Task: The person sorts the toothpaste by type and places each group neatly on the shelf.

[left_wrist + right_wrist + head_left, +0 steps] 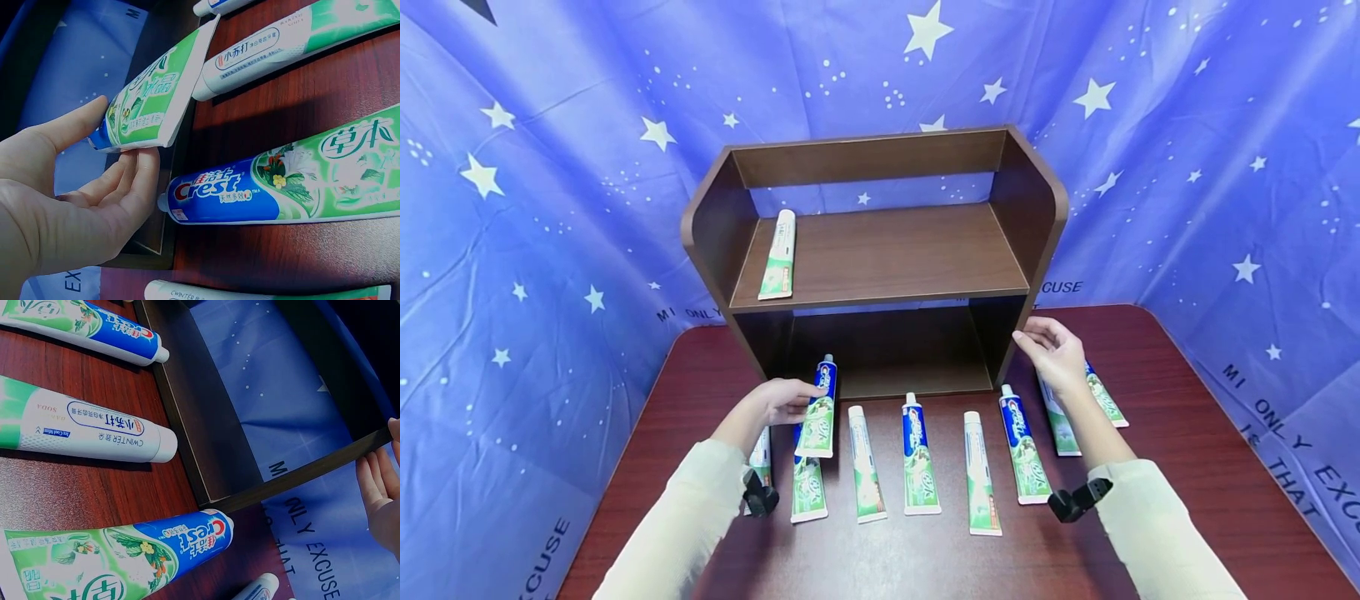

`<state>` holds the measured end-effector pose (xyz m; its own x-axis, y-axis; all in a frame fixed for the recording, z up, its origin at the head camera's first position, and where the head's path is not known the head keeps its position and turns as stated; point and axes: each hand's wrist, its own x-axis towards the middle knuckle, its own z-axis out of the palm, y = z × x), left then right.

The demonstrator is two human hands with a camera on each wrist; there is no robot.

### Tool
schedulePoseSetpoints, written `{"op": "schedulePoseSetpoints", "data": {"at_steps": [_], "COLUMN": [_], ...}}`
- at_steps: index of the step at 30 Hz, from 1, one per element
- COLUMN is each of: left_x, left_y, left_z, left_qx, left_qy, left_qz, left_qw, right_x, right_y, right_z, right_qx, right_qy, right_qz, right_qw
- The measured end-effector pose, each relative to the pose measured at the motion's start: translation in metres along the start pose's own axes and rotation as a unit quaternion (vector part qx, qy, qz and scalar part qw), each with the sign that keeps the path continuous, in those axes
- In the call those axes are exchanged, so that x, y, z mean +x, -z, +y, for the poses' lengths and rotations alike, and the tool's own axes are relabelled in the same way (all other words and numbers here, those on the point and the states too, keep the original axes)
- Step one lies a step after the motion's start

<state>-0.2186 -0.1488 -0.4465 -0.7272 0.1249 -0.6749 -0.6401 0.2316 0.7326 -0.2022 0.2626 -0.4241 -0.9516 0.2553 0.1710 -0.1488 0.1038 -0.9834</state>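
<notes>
A blue-and-green Crest toothpaste tube point(817, 425) is pinched between the thumb and fingers of my left hand point(778, 400). It hovers cap-up in front of the lower compartment, at its left end. Another Crest tube point(281, 178) lies on the table beneath it. My right hand point(1054, 357) grips the edge of the right side panel point(325, 464) of a dark brown two-tier shelf point(880, 250), thumb on one face and fingers on the other. On the upper tier, toward the left, rests a white-and-green tube point(779, 254).
Several more toothpaste tubes lie in a row before the shelf, among them a white-and-green one point(867, 467), a Crest one point(919, 458) and another white one point(979, 475). Two lie partly behind the right forearm. A blue star-patterned curtain point(865, 75) surrounds the reddish-brown table point(917, 558).
</notes>
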Motion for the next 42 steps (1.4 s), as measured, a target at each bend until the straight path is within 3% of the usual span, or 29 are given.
{"op": "schedulePoseSetpoints", "data": {"at_steps": [7,17,20,22,26,29,31,34,38,40,42], "left_x": [0.011,0.027,0.057,0.094,0.184,0.225,0.237,0.236,0.236,0.244,0.25], "left_y": [-0.004,-0.01,-0.003,0.01,0.039,0.052,0.055,0.052,0.044,0.042,0.042], "left_z": [0.005,0.014,0.008,-0.001,-0.023,-0.031,-0.029,-0.021,-0.01,-0.009,-0.008], "left_qx": [0.009,-0.024,-0.035,-0.045,-0.074,-0.086,-0.082,-0.048,0.053,0.088,0.098], "left_qy": [0.005,-0.017,-0.025,-0.038,-0.073,-0.093,-0.1,-0.096,-0.103,-0.103,-0.093], "left_qz": [0.023,0.058,0.076,0.074,0.074,0.098,0.12,0.175,0.272,0.308,0.313], "left_qw": [0.9997,0.9979,0.9962,0.9955,0.9919,0.9871,0.9843,0.9788,0.9555,0.9419,0.9402], "right_x": [0.0,-0.004,-0.004,-0.004,-0.003,-0.003,-0.003,-0.003,-0.003,-0.003,-0.004], "right_y": [0.0,-0.004,-0.005,-0.006,-0.007,-0.009,-0.01,-0.01,-0.008,-0.006,-0.005], "right_z": [0.001,-0.003,-0.003,-0.004,-0.006,-0.007,-0.007,-0.008,-0.009,-0.009,-0.01], "right_qx": [-0.007,0.014,0.009,0.005,0.005,0.007,0.006,-0.005,-0.007,-0.006,-0.004], "right_qy": [-0.003,0.009,0.011,0.013,0.014,0.009,0.005,0.003,0.002,-0.002,-0.005], "right_qz": [-0.003,-0.006,-0.01,-0.012,-0.01,-0.01,-0.012,-0.013,-0.001,0.005,0.006], "right_qw": [1.0,1.0,1.0,1.0,1.0,1.0,1.0,1.0,1.0,1.0,1.0]}}
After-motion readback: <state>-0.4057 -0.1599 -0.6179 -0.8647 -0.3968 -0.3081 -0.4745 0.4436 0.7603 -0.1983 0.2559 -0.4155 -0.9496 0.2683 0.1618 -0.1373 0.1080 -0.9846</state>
